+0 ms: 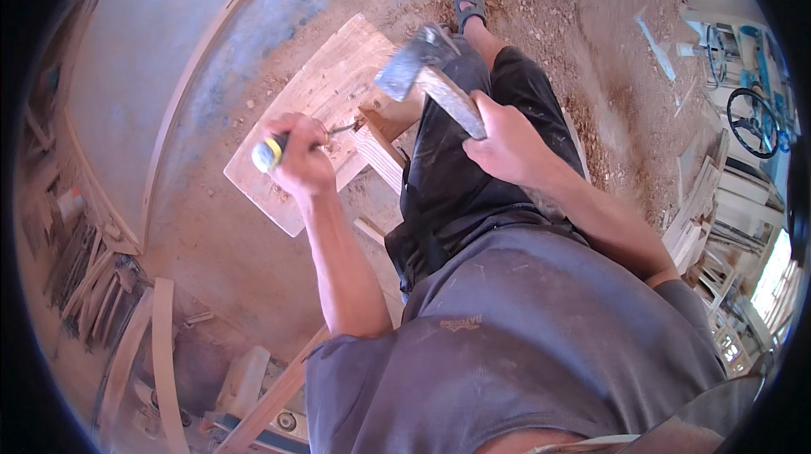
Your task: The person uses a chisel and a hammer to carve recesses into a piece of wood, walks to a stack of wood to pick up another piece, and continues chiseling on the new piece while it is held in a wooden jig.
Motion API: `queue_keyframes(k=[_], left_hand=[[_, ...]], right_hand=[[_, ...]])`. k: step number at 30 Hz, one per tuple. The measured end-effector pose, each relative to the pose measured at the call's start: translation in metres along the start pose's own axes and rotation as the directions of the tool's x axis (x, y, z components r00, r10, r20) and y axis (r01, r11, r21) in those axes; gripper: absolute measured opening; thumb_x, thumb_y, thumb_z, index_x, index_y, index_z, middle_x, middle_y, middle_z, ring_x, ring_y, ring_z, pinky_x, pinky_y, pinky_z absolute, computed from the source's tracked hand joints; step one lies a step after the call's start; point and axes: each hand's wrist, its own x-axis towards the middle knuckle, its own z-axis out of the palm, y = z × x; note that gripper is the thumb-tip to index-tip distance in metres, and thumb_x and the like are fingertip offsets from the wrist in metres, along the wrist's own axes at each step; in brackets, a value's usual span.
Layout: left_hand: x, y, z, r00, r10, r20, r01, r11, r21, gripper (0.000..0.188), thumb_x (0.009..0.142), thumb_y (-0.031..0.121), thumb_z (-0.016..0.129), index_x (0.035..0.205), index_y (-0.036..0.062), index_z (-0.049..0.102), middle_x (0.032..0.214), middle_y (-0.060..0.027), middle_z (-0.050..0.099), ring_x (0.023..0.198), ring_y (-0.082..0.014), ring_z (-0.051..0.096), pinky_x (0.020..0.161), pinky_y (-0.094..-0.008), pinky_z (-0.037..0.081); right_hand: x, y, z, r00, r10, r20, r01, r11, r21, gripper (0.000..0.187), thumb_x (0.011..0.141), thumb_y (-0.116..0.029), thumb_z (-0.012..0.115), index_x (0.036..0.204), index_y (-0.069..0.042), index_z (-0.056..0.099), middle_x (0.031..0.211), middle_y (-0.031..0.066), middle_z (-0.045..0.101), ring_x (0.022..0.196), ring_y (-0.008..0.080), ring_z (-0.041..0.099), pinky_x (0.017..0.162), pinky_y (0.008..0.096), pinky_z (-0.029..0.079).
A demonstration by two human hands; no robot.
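Note:
My left hand (297,154) is closed around the handle of a chisel (270,152), which has a yellow and grey end. The thin metal blade points right, its tip at a notched wooden piece (382,150). That piece lies on a pale wooden board (296,108), beside my leg. My right hand (507,140) grips the wooden handle of a hammer (452,101). Its broad grey metal head is raised above the board, to the right of the chisel, and is slightly blurred. Whether the chisel tip touches the wood is hard to make out.
Wood chips (574,23) litter the floor around my sandalled foot (470,6). A long curved wooden strip (190,74) lies at the left. Offcuts (93,285) are piled at the left edge. A black steering wheel (752,123) and stacked timber (697,201) are at the right.

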Motion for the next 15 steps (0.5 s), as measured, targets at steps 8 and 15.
queue_keyframes(k=[8,15], left_hand=[[0.045,0.068,0.063,0.978,0.129,0.163,-0.171,0.946,0.277,0.022,0.076,-0.005,0.067,0.098,-0.0012,0.065,0.078,-0.0103,0.062,0.067,-0.0184,0.056,0.065,-0.0319,0.047],[0.035,0.034,0.006,0.998,-0.051,-0.032,0.056,0.982,0.180,0.031,0.085,-0.008,0.069,0.114,0.0013,0.061,0.093,-0.0077,0.061,0.096,-0.0266,0.064,0.092,-0.0494,0.055]], right_hand=[[0.024,0.056,0.016,0.962,0.227,0.151,-0.265,0.908,0.326,0.041,0.077,-0.007,0.063,0.115,0.006,0.054,0.080,0.0186,0.064,0.061,0.0263,0.066,0.055,0.0391,0.053],[0.029,0.058,0.014,0.942,0.212,0.259,-0.300,0.879,0.370,0.040,0.077,-0.003,0.062,0.115,0.006,0.054,0.075,0.0169,0.063,0.055,0.0244,0.064,0.052,0.0391,0.051]])
